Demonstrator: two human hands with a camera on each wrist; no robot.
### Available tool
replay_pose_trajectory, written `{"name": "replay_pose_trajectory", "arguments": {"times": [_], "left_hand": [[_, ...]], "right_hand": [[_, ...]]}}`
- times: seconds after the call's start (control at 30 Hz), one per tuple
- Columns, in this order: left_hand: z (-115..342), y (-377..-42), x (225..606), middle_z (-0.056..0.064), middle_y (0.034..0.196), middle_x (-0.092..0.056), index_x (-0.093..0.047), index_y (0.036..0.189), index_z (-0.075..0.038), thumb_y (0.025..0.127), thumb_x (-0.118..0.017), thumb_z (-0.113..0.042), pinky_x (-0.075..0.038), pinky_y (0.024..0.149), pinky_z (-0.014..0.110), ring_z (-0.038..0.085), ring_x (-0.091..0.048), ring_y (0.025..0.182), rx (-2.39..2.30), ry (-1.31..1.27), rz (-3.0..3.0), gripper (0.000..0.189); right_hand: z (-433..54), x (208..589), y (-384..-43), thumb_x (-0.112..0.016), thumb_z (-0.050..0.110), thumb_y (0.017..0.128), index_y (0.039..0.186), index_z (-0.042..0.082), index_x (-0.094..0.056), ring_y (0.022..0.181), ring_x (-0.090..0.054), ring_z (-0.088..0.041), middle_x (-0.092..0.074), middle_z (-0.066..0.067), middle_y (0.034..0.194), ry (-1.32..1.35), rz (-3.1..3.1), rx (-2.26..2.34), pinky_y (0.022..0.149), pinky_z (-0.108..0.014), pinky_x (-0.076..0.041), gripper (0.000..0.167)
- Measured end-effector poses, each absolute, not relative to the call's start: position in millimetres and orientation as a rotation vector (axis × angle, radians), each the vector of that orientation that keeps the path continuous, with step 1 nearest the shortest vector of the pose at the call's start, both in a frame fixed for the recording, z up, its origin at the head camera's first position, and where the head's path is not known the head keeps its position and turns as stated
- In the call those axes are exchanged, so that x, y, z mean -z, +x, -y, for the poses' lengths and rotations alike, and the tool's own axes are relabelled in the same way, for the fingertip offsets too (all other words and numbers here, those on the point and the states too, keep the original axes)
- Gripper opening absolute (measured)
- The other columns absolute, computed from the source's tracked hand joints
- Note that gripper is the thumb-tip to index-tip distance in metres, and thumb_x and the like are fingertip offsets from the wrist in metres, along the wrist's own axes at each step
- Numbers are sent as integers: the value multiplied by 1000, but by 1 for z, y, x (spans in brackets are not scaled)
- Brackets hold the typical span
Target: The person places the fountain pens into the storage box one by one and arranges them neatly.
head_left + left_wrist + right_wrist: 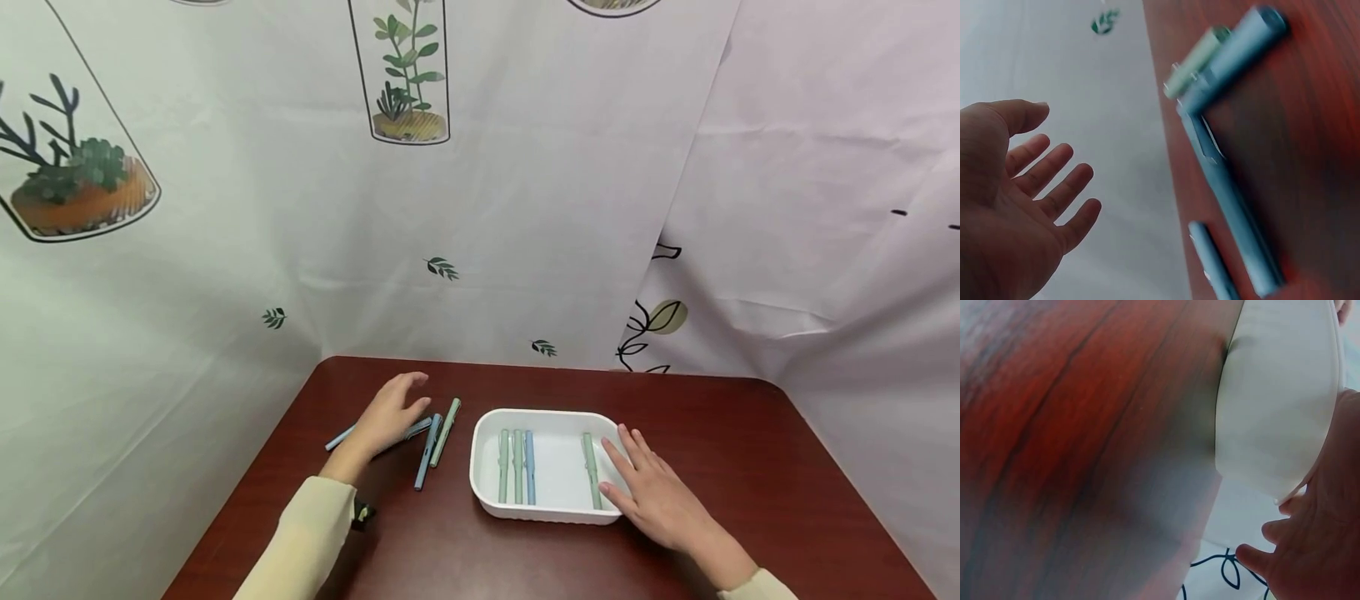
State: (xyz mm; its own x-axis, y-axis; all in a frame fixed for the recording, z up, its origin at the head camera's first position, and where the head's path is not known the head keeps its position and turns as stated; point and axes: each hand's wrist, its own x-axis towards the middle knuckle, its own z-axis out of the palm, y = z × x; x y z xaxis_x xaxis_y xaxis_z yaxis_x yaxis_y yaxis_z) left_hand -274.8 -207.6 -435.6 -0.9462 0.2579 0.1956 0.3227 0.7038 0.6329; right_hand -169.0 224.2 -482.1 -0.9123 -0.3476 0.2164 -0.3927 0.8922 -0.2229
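Note:
My left hand (388, 412) hovers with spread fingers over several capped pens at the left of the table, holding nothing. Closest to its thumb are a blue pen (427, 452) and a green pen (446, 432), side by side. Another blue pen (1229, 200) lies slanted, partly hidden by the hand in the head view, and one more blue pen (340, 437) pokes out beyond the wrist. My right hand (660, 496) rests its straight fingers at the right rim of a white tray (547, 514). Inside stand apart a left group, including a blue pen (530, 467), and a green pen (592, 471) at right.
The tray sits on a dark red-brown wooden table (450, 558). A white printed cloth (525, 208) hangs right behind the table's back edge and along its sides. A small dark object (363, 514) shows at my left sleeve.

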Motion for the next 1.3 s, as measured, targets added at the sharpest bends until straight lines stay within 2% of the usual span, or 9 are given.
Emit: {"name": "replay_pose_trajectory", "arguments": {"times": [0.27,0.77,1.3], "left_hand": [[239,-282,455,19,142,-54,-51,143,-3,102,-61,-18,-46,102,57,41,-51,130,1089,-326,2827,45],[278,-294,475,29,145,-48,-49,144,2,101,-60,-14,-40,106,63,47,-42,136,910,-167,2936,47],[288,-296,488,32,145,-46,-48,145,4,99,-63,-16,-39,105,65,51,-38,136,804,-22,3036,52]], "right_hand": [[-223,482,-169,-54,52,101,155,11,-43,149,-27,-46,-26,-20,164,565,2901,-388,110,-64,-36,68],[-224,482,-168,-55,52,101,155,11,-43,148,-28,-46,-26,-20,164,562,2898,-400,110,-64,-35,68],[-225,483,-169,-53,53,102,155,11,-42,148,-27,-46,-25,-21,165,568,2905,-409,110,-64,-36,69]]}}
